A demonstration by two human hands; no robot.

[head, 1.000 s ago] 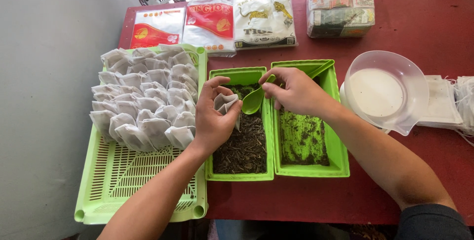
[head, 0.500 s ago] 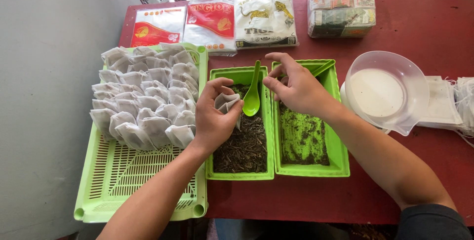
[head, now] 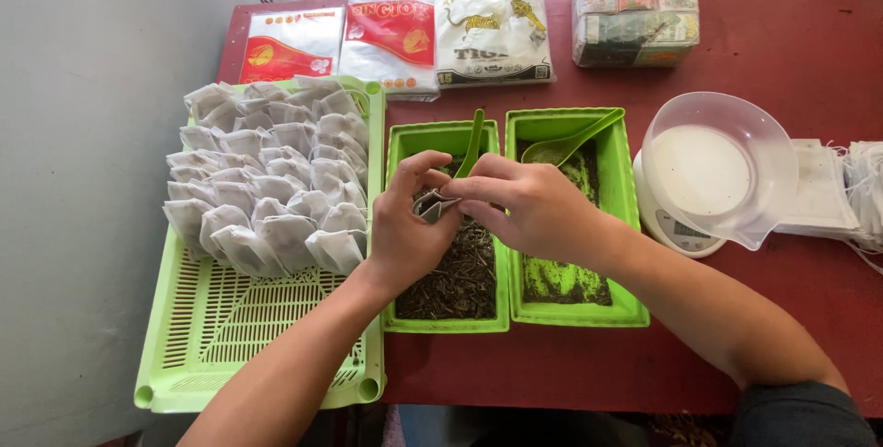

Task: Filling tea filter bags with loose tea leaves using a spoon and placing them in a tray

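small filter bag [head: 432,204] mostly hidden by hands, empty bags [head: 865,189] cut off at right edge

Three flat printed packets [head: 395,38] and a wrapped bundle [head: 635,7] line the table's far edge.

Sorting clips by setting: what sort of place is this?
Probably a small home or shop tea-packing bench: both hands work a small filter bag over a tub of loose tea, beside a tray of filled bags and a scale.

A small tea-packing workstation: a dark red wooden table [head: 809,33] carries printed plastic packets [head: 395,38] at twelve o'clock, a white kitchen scale [head: 676,226] at three, a green slatted plastic tray [head: 230,337] at nine.
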